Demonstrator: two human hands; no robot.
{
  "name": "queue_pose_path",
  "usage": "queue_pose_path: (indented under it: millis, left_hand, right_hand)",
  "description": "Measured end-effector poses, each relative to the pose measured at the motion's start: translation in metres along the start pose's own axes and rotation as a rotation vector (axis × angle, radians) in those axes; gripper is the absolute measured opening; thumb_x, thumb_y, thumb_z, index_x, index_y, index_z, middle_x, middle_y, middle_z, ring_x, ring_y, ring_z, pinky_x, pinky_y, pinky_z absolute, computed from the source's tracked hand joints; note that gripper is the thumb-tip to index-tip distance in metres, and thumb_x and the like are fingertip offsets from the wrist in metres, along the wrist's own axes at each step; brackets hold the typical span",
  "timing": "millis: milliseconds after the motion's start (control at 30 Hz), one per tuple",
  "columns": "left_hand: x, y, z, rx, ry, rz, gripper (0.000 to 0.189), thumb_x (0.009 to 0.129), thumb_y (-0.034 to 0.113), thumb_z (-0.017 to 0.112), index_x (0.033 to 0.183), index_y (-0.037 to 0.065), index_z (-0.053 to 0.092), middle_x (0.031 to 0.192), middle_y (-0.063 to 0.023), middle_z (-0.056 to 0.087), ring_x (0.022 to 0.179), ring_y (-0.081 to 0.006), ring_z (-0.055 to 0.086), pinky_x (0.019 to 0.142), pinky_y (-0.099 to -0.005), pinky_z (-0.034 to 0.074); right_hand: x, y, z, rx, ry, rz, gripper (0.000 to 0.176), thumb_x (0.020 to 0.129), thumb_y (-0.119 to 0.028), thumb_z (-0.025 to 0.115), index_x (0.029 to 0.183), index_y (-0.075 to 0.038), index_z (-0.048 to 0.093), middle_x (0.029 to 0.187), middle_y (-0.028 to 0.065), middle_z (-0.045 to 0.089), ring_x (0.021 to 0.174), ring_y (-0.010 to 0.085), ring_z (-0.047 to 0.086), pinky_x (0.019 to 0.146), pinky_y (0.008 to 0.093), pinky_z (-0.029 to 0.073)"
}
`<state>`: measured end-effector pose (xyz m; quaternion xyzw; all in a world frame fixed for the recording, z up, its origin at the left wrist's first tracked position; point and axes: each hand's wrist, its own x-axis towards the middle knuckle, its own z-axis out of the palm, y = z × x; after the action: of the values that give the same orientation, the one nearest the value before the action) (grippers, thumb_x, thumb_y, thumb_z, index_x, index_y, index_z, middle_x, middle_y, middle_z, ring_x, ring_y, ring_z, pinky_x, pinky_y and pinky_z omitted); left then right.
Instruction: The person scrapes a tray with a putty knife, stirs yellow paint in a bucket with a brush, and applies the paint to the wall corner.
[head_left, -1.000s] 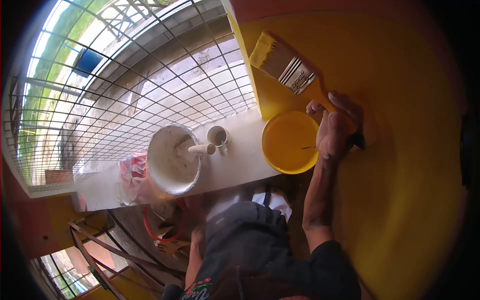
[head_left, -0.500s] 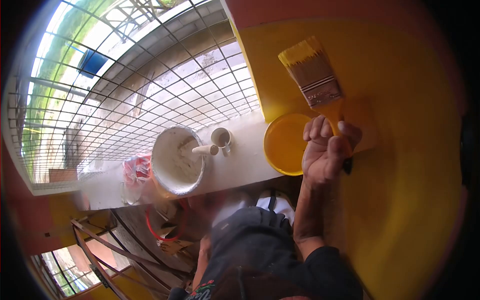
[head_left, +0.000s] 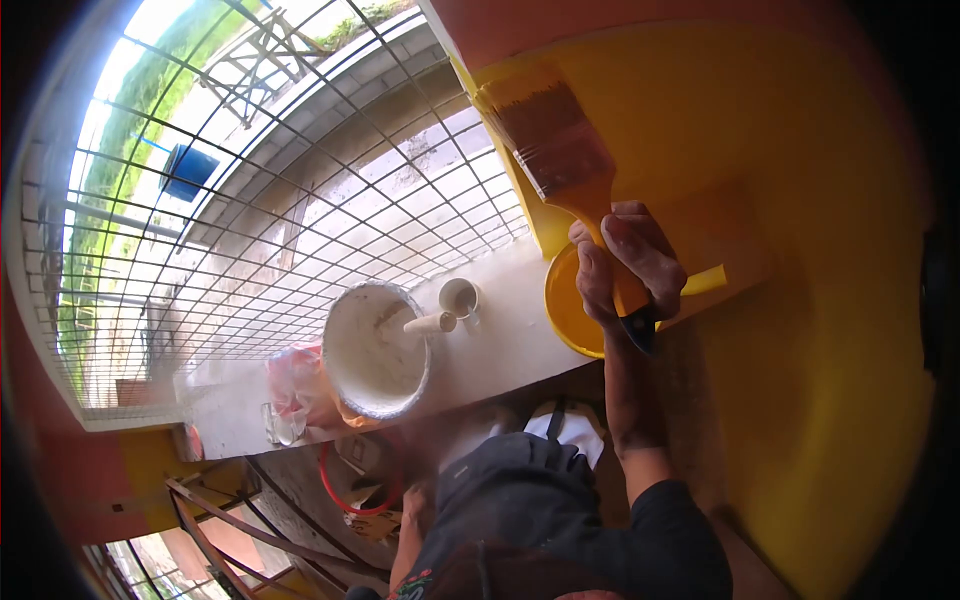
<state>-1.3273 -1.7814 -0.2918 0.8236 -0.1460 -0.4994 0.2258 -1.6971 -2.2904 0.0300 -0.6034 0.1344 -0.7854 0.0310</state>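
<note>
Gripping a paintbrush [head_left: 555,150], the right hand [head_left: 625,270] hangs over a yellow paint bowl [head_left: 565,312] near a white-caked bucket [head_left: 375,352].

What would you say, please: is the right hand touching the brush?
Touching. The head view shows the right hand closed round the handle of the brush, with the fingers wrapped over it and no gap.

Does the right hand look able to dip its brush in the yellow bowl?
Probably yes. The right hand grips the paintbrush right by the yellow bowl on the ledge. The bowl is open on top, and nothing sits between them.
</note>
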Motion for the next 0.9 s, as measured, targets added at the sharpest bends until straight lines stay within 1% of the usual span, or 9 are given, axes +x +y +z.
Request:
queue_pose_path:
  millis: [100, 200, 300, 400, 500, 600, 700, 800, 900]
  left_hand:
    - [0.022, -0.036, -0.008, 0.202, -0.03, 0.319, 0.033, 0.089, 0.018, 0.053, 0.113, -0.003, 0.062, 0.107, -0.0107, 0.065, 0.095, -0.019, 0.061, 0.082, -0.0295, 0.048]
    - [0.013, -0.013, -0.004, 0.015, -0.039, 0.1, 0.032, 0.089, 0.018, 0.053, 0.112, -0.002, 0.063, 0.106, -0.0109, 0.065, 0.094, -0.0186, 0.061, 0.081, -0.0299, 0.048]
    - [0.014, -0.012, -0.004, 0.008, -0.024, 0.09, 0.031, 0.089, 0.017, 0.052, 0.11, -0.002, 0.064, 0.104, -0.0114, 0.066, 0.094, -0.0184, 0.061, 0.082, -0.0305, 0.048]
    - [0.035, -0.047, -0.011, 0.141, -0.059, 0.284, 0.025, 0.083, 0.015, 0.06, 0.102, 0.0, 0.066, 0.1, -0.0102, 0.066, 0.09, -0.0208, 0.062, 0.078, -0.0302, 0.05]
    - [0.024, -0.041, -0.005, 0.184, -0.04, 0.399, 0.026, 0.085, 0.018, 0.059, 0.103, 0.0, 0.066, 0.096, -0.009, 0.066, 0.087, -0.0166, 0.061, 0.074, -0.0294, 0.05]
    - [0.0, -0.004, 0.009, -0.072, 0.045, -0.03, 0.029, 0.084, 0.017, 0.057, 0.106, 0.0, 0.066, 0.095, -0.0098, 0.066, 0.087, -0.0163, 0.06, 0.072, -0.03, 0.049]
    - [-0.012, 0.009, 0.018, -0.118, 0.056, -0.007, 0.031, 0.084, 0.017, 0.057, 0.107, -0.002, 0.065, 0.095, -0.0101, 0.066, 0.087, -0.0169, 0.06, 0.072, -0.0301, 0.049]
    - [-0.012, 0.006, 0.018, -0.129, 0.037, -0.031, 0.033, 0.085, 0.018, 0.057, 0.109, -0.003, 0.064, 0.098, -0.0103, 0.065, 0.086, -0.0178, 0.06, 0.074, -0.0298, 0.048]
    - [-0.02, 0.014, 0.027, -0.207, 0.071, -0.083, 0.033, 0.086, 0.018, 0.057, 0.11, -0.004, 0.063, 0.099, -0.0105, 0.065, 0.086, -0.0184, 0.06, 0.074, -0.0294, 0.048]
  right_hand:
    - [-0.002, 0.004, 0.003, -0.017, -0.008, -0.007, 0.036, 0.074, 0.004, 0.072, 0.107, -0.002, 0.059, 0.078, 0.0126, 0.063, 0.061, 0.0217, 0.06, 0.055, 0.0297, 0.051]
    - [-0.001, 0.005, 0.005, -0.061, -0.024, -0.01, 0.039, 0.073, 0.003, 0.074, 0.109, -0.004, 0.06, 0.078, 0.0122, 0.062, 0.06, 0.0217, 0.06, 0.055, 0.0297, 0.051]
    - [0.0, 0.009, 0.005, -0.105, -0.05, -0.013, 0.042, 0.072, 0.002, 0.075, 0.11, -0.006, 0.06, 0.078, 0.0118, 0.062, 0.06, 0.0214, 0.059, 0.054, 0.0294, 0.051]
    - [-0.002, 0.016, 0.003, -0.126, -0.056, -0.017, 0.043, 0.072, 0.002, 0.075, 0.111, -0.006, 0.061, 0.078, 0.0113, 0.062, 0.059, 0.0212, 0.059, 0.054, 0.0291, 0.051]
    - [-0.003, 0.018, 0.002, -0.139, -0.039, -0.022, 0.043, 0.072, 0.001, 0.076, 0.111, -0.007, 0.061, 0.078, 0.0103, 0.062, 0.059, 0.021, 0.059, 0.054, 0.0291, 0.052]
    - [0.001, 0.018, 0.0, -0.169, -0.033, -0.026, 0.044, 0.072, 0.0, 0.076, 0.112, -0.008, 0.061, 0.077, 0.0095, 0.062, 0.059, 0.0207, 0.06, 0.054, 0.029, 0.052]
    - [0.008, 0.022, -0.003, -0.192, -0.037, -0.05, 0.044, 0.072, 0.001, 0.076, 0.112, -0.008, 0.06, 0.076, 0.009, 0.062, 0.059, 0.0204, 0.06, 0.054, 0.0288, 0.052]
    - [0.012, 0.024, -0.006, -0.191, -0.06, -0.061, 0.045, 0.072, 0.002, 0.076, 0.113, -0.008, 0.06, 0.075, 0.009, 0.062, 0.059, 0.0199, 0.06, 0.053, 0.0284, 0.051]
    - [0.014, 0.025, -0.01, -0.169, -0.079, -0.045, 0.045, 0.072, 0.003, 0.076, 0.112, -0.007, 0.059, 0.075, 0.0094, 0.062, 0.059, 0.0189, 0.059, 0.053, 0.0277, 0.051]
